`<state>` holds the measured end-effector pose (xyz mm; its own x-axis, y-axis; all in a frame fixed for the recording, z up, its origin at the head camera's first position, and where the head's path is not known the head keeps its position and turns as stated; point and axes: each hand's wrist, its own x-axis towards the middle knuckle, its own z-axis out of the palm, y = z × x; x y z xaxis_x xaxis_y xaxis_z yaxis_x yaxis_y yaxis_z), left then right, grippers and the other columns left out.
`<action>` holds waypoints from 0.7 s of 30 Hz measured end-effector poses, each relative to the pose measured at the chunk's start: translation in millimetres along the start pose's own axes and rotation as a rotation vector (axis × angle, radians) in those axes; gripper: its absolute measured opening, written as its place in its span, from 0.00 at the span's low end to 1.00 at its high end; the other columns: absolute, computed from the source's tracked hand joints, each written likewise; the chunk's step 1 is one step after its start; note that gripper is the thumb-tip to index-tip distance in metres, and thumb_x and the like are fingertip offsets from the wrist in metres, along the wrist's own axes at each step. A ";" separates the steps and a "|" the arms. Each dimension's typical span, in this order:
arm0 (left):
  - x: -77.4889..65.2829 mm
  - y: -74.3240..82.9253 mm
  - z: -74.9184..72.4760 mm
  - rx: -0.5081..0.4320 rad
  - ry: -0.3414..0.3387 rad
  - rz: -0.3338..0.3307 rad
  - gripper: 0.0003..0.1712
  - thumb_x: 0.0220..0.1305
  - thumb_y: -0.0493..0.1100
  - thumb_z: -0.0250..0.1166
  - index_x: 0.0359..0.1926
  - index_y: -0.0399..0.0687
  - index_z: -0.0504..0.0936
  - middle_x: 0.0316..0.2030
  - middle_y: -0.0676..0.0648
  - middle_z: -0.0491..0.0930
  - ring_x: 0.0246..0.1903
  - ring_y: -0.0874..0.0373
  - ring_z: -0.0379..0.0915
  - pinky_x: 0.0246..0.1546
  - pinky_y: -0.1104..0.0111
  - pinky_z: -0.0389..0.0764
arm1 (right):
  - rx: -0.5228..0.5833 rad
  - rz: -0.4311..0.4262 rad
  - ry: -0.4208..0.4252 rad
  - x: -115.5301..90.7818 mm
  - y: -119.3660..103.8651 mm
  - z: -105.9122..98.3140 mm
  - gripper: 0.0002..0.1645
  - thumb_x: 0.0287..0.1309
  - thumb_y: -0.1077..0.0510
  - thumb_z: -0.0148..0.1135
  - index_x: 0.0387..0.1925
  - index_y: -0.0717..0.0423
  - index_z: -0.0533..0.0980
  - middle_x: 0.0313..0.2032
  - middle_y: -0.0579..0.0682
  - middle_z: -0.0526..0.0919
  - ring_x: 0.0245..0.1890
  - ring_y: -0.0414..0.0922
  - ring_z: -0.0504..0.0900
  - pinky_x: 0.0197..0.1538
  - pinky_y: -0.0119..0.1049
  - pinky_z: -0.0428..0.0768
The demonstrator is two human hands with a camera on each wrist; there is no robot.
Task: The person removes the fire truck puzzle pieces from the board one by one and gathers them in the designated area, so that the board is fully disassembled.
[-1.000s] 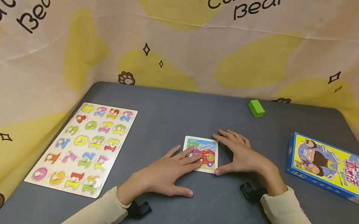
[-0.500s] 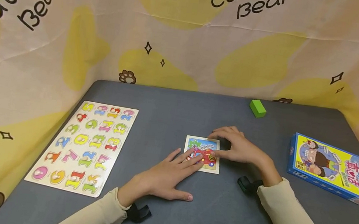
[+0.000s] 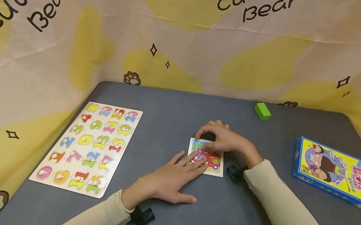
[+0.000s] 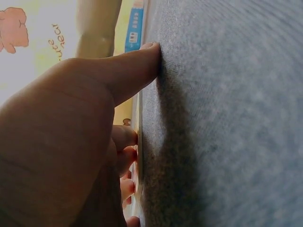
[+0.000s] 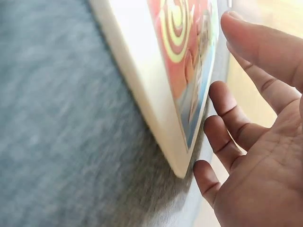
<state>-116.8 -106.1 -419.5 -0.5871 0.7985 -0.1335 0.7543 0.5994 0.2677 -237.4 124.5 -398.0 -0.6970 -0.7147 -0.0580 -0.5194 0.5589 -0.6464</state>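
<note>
A small square picture puzzle (image 3: pixel 217 169) with a pale frame and a red fire truck lies flat on the grey table. My left hand (image 3: pixel 172 179) rests with spread fingers on its lower left part, and the thumb touches the table beside it. My right hand (image 3: pixel 222 138) arches over the far edge of the puzzle. Its bent fingers (image 5: pixel 222 97) reach down along that edge, and its thumb (image 5: pixel 258 40) points over the picture. In the right wrist view the puzzle's corner (image 5: pixel 173 151) shows close to the fingertips.
A number board (image 3: pixel 88 150) with colourful knobbed numerals lies at the left. At the right is a blue and yellow box (image 3: pixel 338 173). A green block (image 3: pixel 263 111) stands near the table's far edge. A patterned cloth (image 3: pixel 183 34) hangs behind.
My right hand has moved left along the far edge of the puzzle, from its right corner towards its upper left. The left hand stays on the puzzle. The view has shifted slightly.
</note>
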 end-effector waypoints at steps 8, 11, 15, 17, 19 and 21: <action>-1.7 1.9 -1.0 -0.002 -0.005 0.001 0.53 0.67 0.71 0.58 0.82 0.56 0.48 0.82 0.54 0.44 0.82 0.48 0.29 0.78 0.43 0.42 | 0.002 -0.026 -0.022 10.8 1.4 3.9 0.16 0.55 0.53 0.76 0.47 0.42 0.84 0.48 0.48 0.80 0.49 0.49 0.66 0.52 0.52 0.55; -1.8 2.5 -0.7 0.010 0.000 0.003 0.52 0.68 0.71 0.58 0.82 0.56 0.49 0.82 0.54 0.44 0.82 0.48 0.31 0.78 0.43 0.42 | 0.028 -0.034 -0.007 10.1 6.8 5.2 0.16 0.55 0.53 0.76 0.46 0.42 0.85 0.49 0.47 0.80 0.49 0.49 0.66 0.52 0.51 0.54; -1.9 2.8 -0.4 0.022 0.008 0.004 0.52 0.67 0.71 0.59 0.82 0.55 0.50 0.82 0.54 0.45 0.82 0.47 0.32 0.78 0.43 0.43 | 0.067 -0.024 0.000 9.0 12.1 6.3 0.15 0.55 0.53 0.76 0.46 0.41 0.85 0.49 0.45 0.80 0.50 0.48 0.66 0.54 0.52 0.53; -2.3 2.8 -0.5 0.020 0.009 0.005 0.53 0.67 0.71 0.59 0.82 0.55 0.50 0.82 0.53 0.45 0.82 0.47 0.32 0.78 0.42 0.43 | 0.080 -0.016 -0.001 9.1 12.9 6.6 0.15 0.56 0.53 0.76 0.46 0.40 0.85 0.49 0.44 0.80 0.50 0.48 0.66 0.55 0.53 0.52; -2.5 3.0 -0.5 0.019 0.011 0.005 0.53 0.67 0.71 0.59 0.82 0.55 0.50 0.82 0.53 0.45 0.82 0.47 0.32 0.78 0.42 0.43 | 0.085 -0.011 -0.001 9.2 13.1 6.8 0.15 0.56 0.53 0.76 0.46 0.40 0.85 0.49 0.44 0.80 0.50 0.48 0.66 0.55 0.53 0.52; -2.6 3.0 -0.6 0.013 0.008 0.003 0.53 0.67 0.71 0.59 0.82 0.55 0.50 0.82 0.53 0.45 0.82 0.47 0.31 0.78 0.42 0.43 | 0.084 -0.014 0.001 9.1 13.0 6.9 0.15 0.56 0.53 0.76 0.47 0.40 0.85 0.49 0.45 0.80 0.50 0.47 0.66 0.55 0.53 0.52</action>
<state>-113.1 -106.4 -417.7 -0.5871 0.7998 -0.1249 0.7599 0.5977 0.2555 -247.2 122.4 -412.2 -0.6900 -0.7222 -0.0477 -0.4861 0.5113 -0.7087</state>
